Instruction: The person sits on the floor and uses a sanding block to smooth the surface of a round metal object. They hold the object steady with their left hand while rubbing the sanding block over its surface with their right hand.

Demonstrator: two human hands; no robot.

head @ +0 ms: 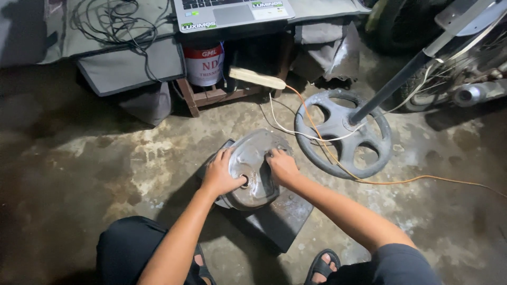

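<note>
Left hand [221,177], right hand [281,164] gripping metal cover [252,158] edges, wheel-shaped stand base [342,133] just beside

Head-worn camera, the only view, looking steeply down and forward from above a seated person; the forearms are entering from the bottom edge. It is sitting close over the concrete floor [79,158], with a laptop [232,13] crossing the top edge.

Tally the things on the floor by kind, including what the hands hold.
Metal cover, held by left hand and right hand: 1
Round stand base: 1
Paint can: 1
Laptop: 1
Brush: 1
Total: 5
</note>
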